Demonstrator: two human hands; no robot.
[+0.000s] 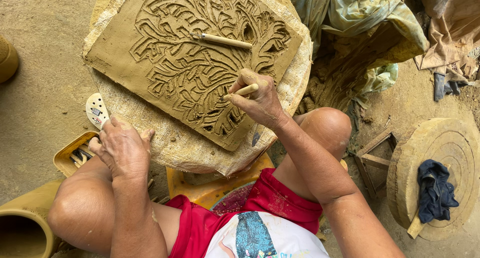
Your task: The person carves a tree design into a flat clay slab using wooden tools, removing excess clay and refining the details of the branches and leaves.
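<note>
Clay slab [190, 58], brown and damp, rectangular, carved in relief with a branching, leaf-like pattern; it lies tilted on a pale sackcloth-covered round stand [200, 143] in front of a seated person. Right hand [257, 99]: fingers closed around a light wooden-handled carving tool [242, 91], its tip set into the grooves near the slab's lower right part. Left hand [122, 147]: loosely curled, palm down, holding nothing, resting at the stand's lower left edge, just beside the cloth. Second wooden-handled tool [222, 40]: lying loose on the slab's upper part, apart from both hands. Yellow tray [65, 155] with small tools, just left of the left hand, with a white perforated sandal [96, 110] above it. Yellow plastic stool [210, 188] under the stand. Round wooden turntable [442, 158], well to the right, carrying a dark blue rag [436, 190]. Crumpled plastic sheeting [360, 18] over wet clay behind the stand. Earthen floor [35, 103] around.
</note>
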